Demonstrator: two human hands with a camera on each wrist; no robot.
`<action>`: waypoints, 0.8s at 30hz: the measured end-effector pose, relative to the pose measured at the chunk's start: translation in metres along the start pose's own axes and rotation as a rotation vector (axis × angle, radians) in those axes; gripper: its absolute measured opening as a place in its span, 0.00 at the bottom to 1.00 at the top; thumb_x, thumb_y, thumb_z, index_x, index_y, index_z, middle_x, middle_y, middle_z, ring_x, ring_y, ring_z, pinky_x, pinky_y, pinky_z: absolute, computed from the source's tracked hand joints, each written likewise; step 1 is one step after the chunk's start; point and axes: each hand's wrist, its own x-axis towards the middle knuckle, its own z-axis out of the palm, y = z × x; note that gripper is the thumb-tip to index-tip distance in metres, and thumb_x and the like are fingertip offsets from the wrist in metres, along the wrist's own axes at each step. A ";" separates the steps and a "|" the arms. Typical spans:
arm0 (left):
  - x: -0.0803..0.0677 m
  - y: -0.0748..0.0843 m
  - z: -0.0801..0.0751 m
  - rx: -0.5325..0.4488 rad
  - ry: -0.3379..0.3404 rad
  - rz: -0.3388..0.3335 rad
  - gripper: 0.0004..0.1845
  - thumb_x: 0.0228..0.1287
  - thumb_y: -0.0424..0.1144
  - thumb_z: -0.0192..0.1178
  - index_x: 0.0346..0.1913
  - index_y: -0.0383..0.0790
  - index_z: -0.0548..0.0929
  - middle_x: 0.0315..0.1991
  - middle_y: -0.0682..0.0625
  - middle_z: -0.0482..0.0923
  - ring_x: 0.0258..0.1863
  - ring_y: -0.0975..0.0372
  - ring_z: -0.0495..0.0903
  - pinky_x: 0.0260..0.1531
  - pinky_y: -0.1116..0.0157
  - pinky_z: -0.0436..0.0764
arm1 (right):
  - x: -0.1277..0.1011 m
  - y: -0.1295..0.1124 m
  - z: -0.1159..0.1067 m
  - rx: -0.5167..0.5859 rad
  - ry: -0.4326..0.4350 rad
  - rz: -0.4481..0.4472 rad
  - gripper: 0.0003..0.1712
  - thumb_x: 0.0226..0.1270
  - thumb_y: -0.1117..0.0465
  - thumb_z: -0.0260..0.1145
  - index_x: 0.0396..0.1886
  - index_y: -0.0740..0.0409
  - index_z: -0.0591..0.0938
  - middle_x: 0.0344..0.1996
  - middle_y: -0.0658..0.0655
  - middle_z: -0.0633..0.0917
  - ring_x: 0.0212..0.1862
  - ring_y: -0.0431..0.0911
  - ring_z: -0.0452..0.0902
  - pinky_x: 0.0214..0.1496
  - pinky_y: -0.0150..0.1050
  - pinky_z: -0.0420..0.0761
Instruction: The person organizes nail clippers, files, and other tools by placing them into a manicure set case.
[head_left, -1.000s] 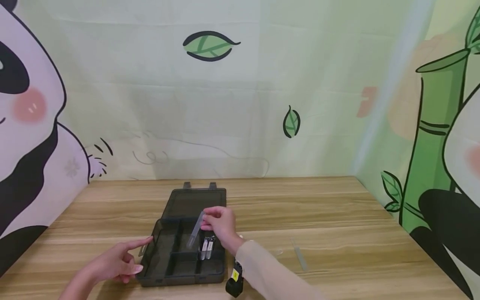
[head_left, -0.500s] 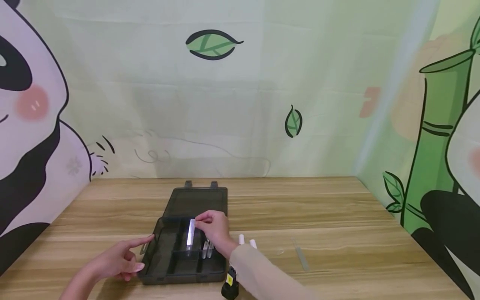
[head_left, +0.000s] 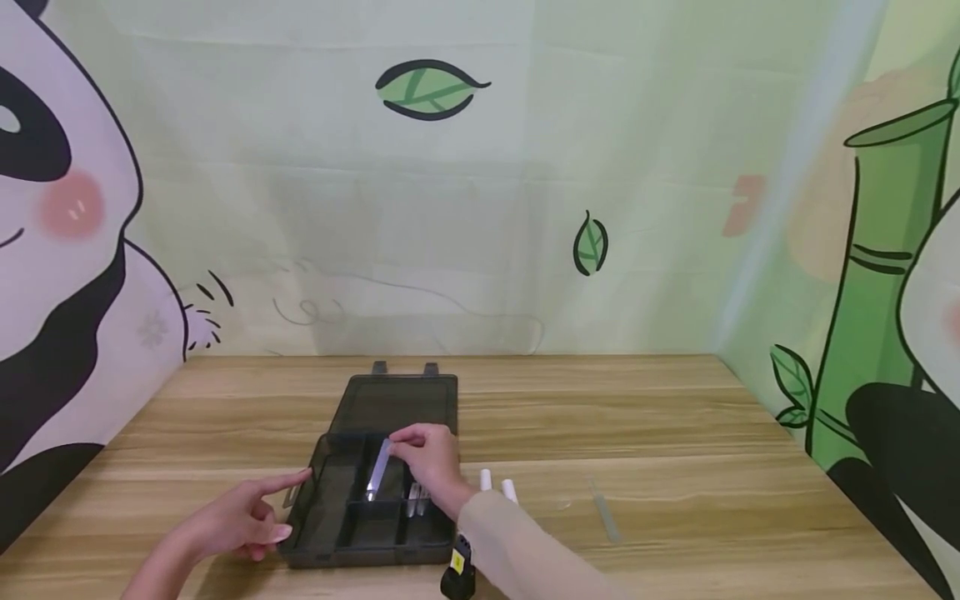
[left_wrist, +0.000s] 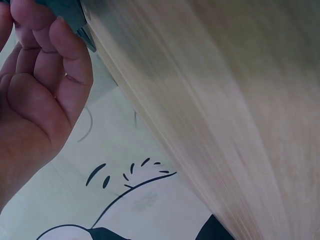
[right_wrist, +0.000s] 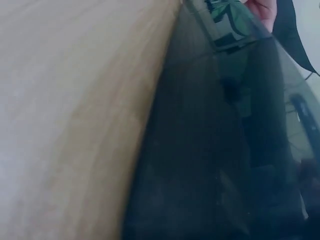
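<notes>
Head view: clear nail file [head_left: 378, 471] pinched in right hand [head_left: 427, 460] fingertips, tilted over middle compartment of dark organizer box [head_left: 330, 533], lid flat open behind. Nail clippers [head_left: 417, 497] sit in compartment just right of it. Left hand [head_left: 238, 521] loose, index finger straight, touching box's left edge, gripping nothing. Two white caps [head_left: 497, 483] on table [head_left: 675, 417] near right wrist.

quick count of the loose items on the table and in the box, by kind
dark organizer box: 1
clear strip held by the right hand, over the box: 1
nail clippers in the box: 2
small white pieces: 2
clear strip on the table: 1
total: 7
</notes>
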 end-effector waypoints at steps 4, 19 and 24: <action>0.000 -0.001 0.000 0.004 0.001 0.003 0.38 0.57 0.34 0.59 0.64 0.24 0.50 0.15 0.49 0.65 0.14 0.63 0.68 0.15 0.70 0.66 | -0.002 -0.002 -0.001 -0.050 -0.074 -0.052 0.04 0.51 0.68 0.68 0.29 0.63 0.85 0.26 0.53 0.84 0.28 0.36 0.77 0.30 0.28 0.74; -0.001 -0.003 -0.001 -0.031 0.000 0.020 0.35 0.58 0.34 0.59 0.67 0.39 0.57 0.16 0.48 0.69 0.13 0.64 0.68 0.14 0.70 0.66 | 0.000 -0.013 -0.010 -0.438 -0.324 -0.164 0.24 0.46 0.60 0.73 0.47 0.55 0.81 0.41 0.49 0.82 0.42 0.43 0.64 0.45 0.40 0.64; 0.000 -0.002 0.000 -0.023 0.005 0.007 0.39 0.58 0.34 0.59 0.65 0.25 0.48 0.17 0.47 0.69 0.13 0.63 0.68 0.14 0.70 0.66 | 0.002 -0.011 -0.016 -0.433 -0.365 -0.175 0.25 0.47 0.58 0.73 0.48 0.56 0.81 0.45 0.50 0.80 0.40 0.42 0.63 0.43 0.36 0.65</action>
